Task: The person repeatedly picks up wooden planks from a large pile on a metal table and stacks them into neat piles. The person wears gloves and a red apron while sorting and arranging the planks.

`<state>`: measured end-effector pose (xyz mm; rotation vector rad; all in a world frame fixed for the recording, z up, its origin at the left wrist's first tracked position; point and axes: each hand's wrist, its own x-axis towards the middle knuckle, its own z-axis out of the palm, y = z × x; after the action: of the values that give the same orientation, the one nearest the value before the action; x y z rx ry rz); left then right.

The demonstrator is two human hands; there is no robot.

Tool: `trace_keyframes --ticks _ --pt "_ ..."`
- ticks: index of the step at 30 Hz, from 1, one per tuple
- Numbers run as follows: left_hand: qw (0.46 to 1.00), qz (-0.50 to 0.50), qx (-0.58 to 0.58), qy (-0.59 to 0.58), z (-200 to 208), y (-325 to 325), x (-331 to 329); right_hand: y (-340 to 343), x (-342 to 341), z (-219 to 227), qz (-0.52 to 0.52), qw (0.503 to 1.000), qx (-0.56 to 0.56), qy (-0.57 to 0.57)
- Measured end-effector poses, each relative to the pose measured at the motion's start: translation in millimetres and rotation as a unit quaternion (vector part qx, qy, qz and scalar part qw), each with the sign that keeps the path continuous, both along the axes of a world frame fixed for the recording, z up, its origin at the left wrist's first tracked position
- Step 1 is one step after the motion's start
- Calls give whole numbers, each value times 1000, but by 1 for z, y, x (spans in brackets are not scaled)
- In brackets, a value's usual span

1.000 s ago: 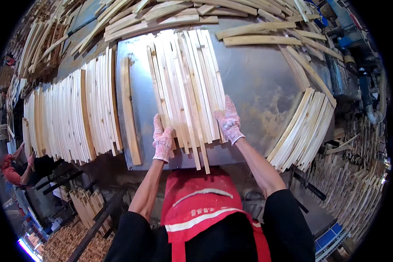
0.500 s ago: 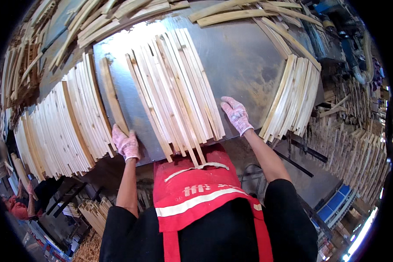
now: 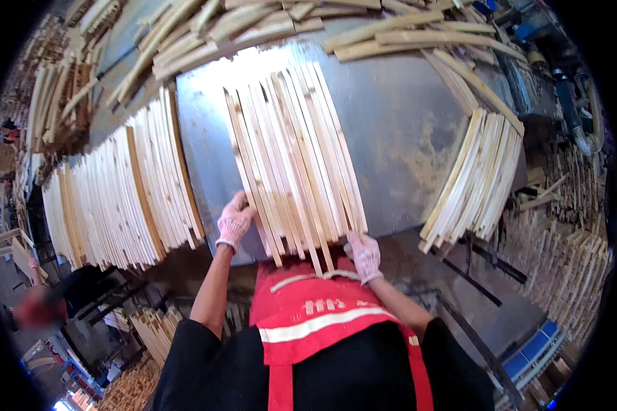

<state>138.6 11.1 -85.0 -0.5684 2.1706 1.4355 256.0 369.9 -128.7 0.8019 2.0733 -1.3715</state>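
A batch of pale wooden strips point(image 3: 291, 157) lies side by side on the metal tabletop in front of me, with several near ends sticking out unevenly over its edge. My left hand point(image 3: 234, 222), in a pinkish knitted glove, is at the batch's left side near the front. Its fingers are partly stretched and touch or nearly touch the outermost strip. At the near right corner my right hand point(image 3: 365, 257), gloved alike, rests open with its fingertips against the strip ends. Neither hand is wrapped round a strip.
A wide row of strips point(image 3: 116, 198) lies at the left, and a smaller bundle point(image 3: 472, 178) at the right edge of the metal tabletop point(image 3: 397, 137). Loose boards point(image 3: 253, 31) are heaped along the far side. Another person point(image 3: 41, 305) is at far left.
My left hand has moved right to the batch, and the loose strip it held no longer lies apart. My right hand has come down and inward to the near strip ends.
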Motion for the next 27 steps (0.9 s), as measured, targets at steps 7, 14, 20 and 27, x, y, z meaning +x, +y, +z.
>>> trace_keyframes --ticks 7,14,20,27 --pt "914 -112 -285 264 18 33 -135 -18 11 -24 39 987 96 123" --pt "827 -343 -368 252 -44 64 -358 -24 -16 26 198 961 195 0" --pt "851 -352 -367 131 -25 69 -381 -38 -2 25 92 969 217 80" --pt "960 -221 -149 81 -39 -14 -341 -27 -29 29 210 947 233 73"
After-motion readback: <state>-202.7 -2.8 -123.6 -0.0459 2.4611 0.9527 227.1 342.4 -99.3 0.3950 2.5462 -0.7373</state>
